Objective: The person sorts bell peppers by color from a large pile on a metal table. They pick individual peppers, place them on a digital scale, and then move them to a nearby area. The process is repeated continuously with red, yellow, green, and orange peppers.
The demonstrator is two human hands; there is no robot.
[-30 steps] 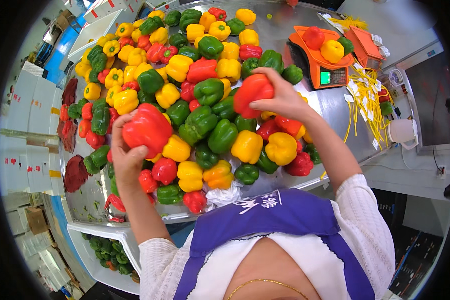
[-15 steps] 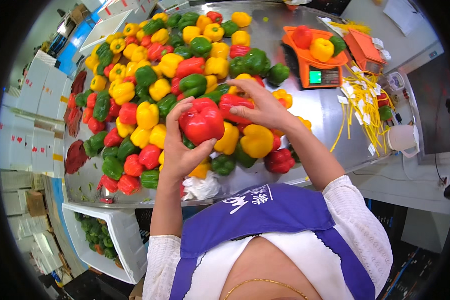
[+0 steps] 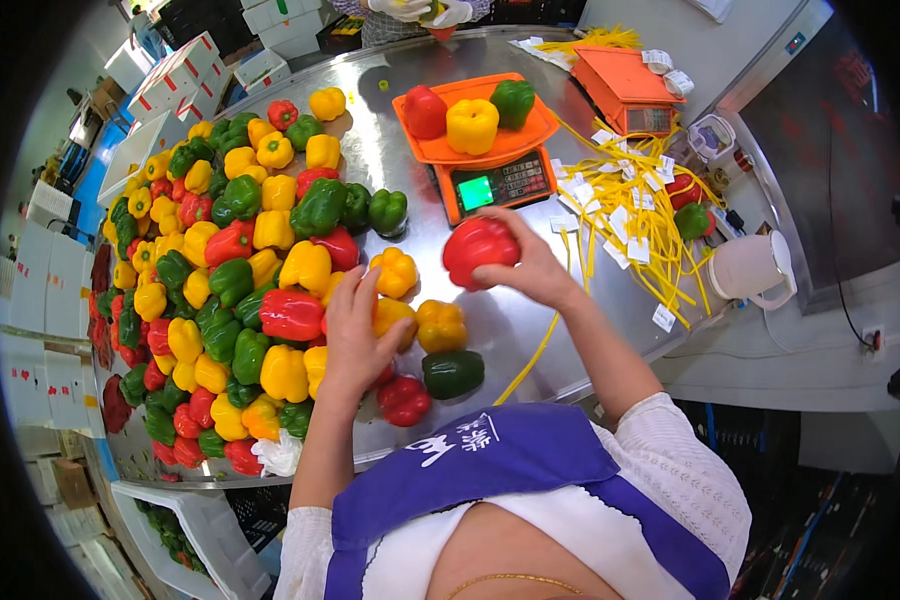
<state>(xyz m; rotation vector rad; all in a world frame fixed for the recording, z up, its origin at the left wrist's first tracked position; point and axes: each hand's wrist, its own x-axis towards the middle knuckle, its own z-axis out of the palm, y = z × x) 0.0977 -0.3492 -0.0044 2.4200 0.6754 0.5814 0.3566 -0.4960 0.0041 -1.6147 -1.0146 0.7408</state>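
A red bell pepper (image 3: pixel 478 253) is in my right hand (image 3: pixel 530 265), lifted over the metal table just below the scale. The fingers wrap its right side and the thumb presses its lower edge. My left hand (image 3: pixel 355 335) is open at the right edge of a large pile of red, yellow and green bell peppers, with a yellow bell pepper (image 3: pixel 394 318) beside its thumb. Above my hands stands an orange scale (image 3: pixel 495 185), its green display lit. In its orange pan lie a red pepper (image 3: pixel 425 112), a yellow pepper (image 3: pixel 472 126) and a green pepper (image 3: pixel 513 104).
Yellow ties with white tags (image 3: pixel 620 200) are strewn on the right, below a second orange scale (image 3: pixel 625 90) and near a whitish plastic jug (image 3: pixel 752 265). A white foam box (image 3: pixel 195 530) holds green produce at lower left. A gloved person (image 3: pixel 410 12) stands across the table.
My view has swung right, towards the scale. My left hand has let go of the red pepper it held. My right hand now holds a red pepper away from the pile, nearer the scale.
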